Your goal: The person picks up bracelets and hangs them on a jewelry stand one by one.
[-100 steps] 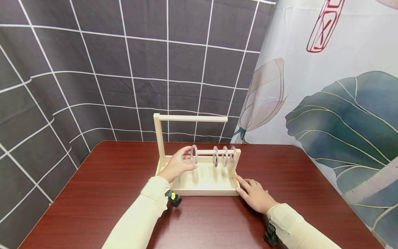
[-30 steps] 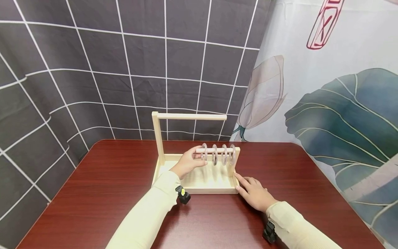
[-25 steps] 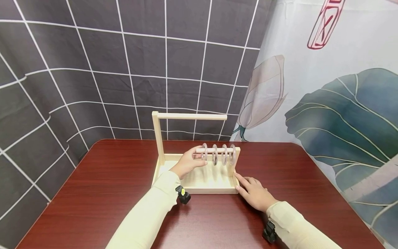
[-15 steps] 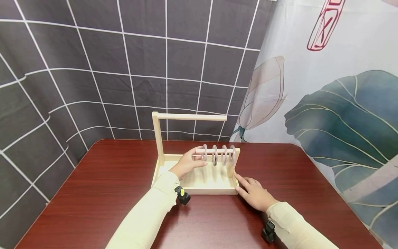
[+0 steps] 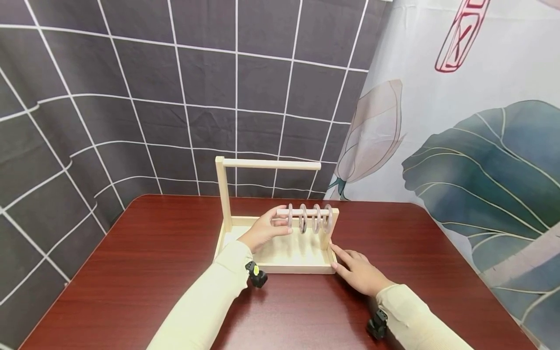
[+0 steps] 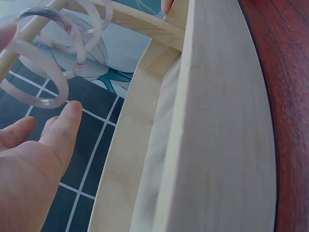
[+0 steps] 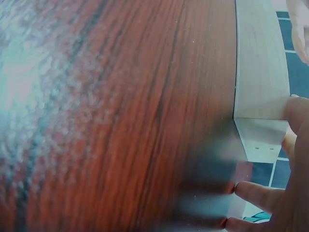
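Observation:
A pale wooden bracelet stand [image 5: 284, 268] has two rods of different heights over a tray base. Several translucent pale-lilac bangles [image 5: 316, 218] hang along the lower rod [image 5: 296, 212]. My left hand [image 5: 266, 228] holds the leftmost bangle [image 5: 290, 217] across its width, close to the rod's free end. In the left wrist view, the thumb [image 6: 63, 130] lies by that bangle's lower edge, a fingertip by its upper side. My right hand [image 5: 360, 273] rests against the stand's front right corner, fingers mostly straight. In the right wrist view, its other fingertips [image 7: 256, 193] touch the table.
The upper rod [image 5: 271, 164] carries no bangles and rises from a post [image 5: 223, 194] at the left. A reddish-brown table [image 5: 144, 262] lies beneath everything. Behind it hang a grey gridded cloth [image 5: 205, 87] and a floral cloth [image 5: 472, 160].
My left hand has moved right since the oldest frame, bringing the leftmost bangle further along the lower rod. Most recently that bangle has shifted slightly right. My right hand has stayed at the corner.

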{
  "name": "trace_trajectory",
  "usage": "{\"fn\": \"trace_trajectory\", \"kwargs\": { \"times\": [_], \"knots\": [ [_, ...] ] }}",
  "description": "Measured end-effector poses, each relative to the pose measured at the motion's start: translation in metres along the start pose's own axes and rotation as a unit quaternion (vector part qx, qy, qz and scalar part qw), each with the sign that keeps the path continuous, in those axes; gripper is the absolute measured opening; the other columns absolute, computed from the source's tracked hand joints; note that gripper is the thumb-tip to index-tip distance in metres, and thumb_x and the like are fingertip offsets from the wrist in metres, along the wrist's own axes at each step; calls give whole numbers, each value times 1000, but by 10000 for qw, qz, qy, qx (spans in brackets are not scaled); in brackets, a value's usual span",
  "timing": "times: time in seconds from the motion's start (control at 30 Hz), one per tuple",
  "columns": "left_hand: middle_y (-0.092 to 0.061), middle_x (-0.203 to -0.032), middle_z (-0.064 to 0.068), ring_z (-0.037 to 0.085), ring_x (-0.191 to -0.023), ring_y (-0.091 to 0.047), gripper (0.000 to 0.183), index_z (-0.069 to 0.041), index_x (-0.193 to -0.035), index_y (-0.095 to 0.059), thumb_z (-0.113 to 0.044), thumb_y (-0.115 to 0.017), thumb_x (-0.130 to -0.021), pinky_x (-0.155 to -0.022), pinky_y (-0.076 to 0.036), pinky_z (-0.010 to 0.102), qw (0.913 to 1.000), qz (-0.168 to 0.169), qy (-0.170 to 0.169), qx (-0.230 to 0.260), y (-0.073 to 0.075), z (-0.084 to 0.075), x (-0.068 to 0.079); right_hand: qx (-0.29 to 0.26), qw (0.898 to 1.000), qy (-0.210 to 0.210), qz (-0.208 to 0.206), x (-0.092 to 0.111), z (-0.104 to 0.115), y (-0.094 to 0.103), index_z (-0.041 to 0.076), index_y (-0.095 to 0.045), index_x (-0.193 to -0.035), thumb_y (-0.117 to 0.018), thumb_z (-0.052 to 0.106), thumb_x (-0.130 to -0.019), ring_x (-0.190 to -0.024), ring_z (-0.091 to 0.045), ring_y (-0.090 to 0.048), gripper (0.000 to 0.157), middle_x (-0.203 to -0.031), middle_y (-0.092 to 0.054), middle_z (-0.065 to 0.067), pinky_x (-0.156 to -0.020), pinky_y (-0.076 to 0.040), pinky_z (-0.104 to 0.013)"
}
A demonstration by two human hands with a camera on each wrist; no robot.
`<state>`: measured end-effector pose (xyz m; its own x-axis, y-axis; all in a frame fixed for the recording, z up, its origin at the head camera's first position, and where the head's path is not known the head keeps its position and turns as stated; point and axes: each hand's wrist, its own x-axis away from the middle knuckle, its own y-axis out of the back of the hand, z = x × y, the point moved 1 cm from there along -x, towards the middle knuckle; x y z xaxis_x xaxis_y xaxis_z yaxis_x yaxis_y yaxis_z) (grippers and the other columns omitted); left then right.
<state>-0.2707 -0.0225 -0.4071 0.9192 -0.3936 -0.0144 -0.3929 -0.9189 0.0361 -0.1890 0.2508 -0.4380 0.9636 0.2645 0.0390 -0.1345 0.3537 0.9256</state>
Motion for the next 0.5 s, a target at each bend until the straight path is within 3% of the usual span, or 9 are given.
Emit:
{"fn": "trace_trajectory", "kwargs": {
  "times": [0.27,0.37,0.5],
  "knots": [
    [-39,-142,26,37,-129,-45,85,-5,-152,-24,-11,-72,-82,-107,-37,48,9992,191,-54,-360,17,-1,16,69,9999,23,-78,2,-1,1,25,-36,-150,-42,52,-98,-128,-45,-40,59,-137,-47,-21,-99,-37,-63],
    [-42,-141,25,36,-129,-46,83,-5,-151,-27,-15,-72,-83,-105,-39,49,9964,4,-87,-845,26,-4,27,93,9998,21,-165,5,-2,3,24,-36,-150,-43,51,-98,-129,-44,-40,58,-138,-47,-20,-97,-37,-64],
    [-46,-139,22,35,-126,-49,75,-4,-148,-33,-21,-71,-85,-103,-41,49,9845,-449,-141,-1687,40,-4,43,102,9994,13,-324,9,-3,7,23,-36,-150,-45,47,-99,-129,-43,-41,57,-138,-47,-19,-94,-37,-67]
  ]
}}
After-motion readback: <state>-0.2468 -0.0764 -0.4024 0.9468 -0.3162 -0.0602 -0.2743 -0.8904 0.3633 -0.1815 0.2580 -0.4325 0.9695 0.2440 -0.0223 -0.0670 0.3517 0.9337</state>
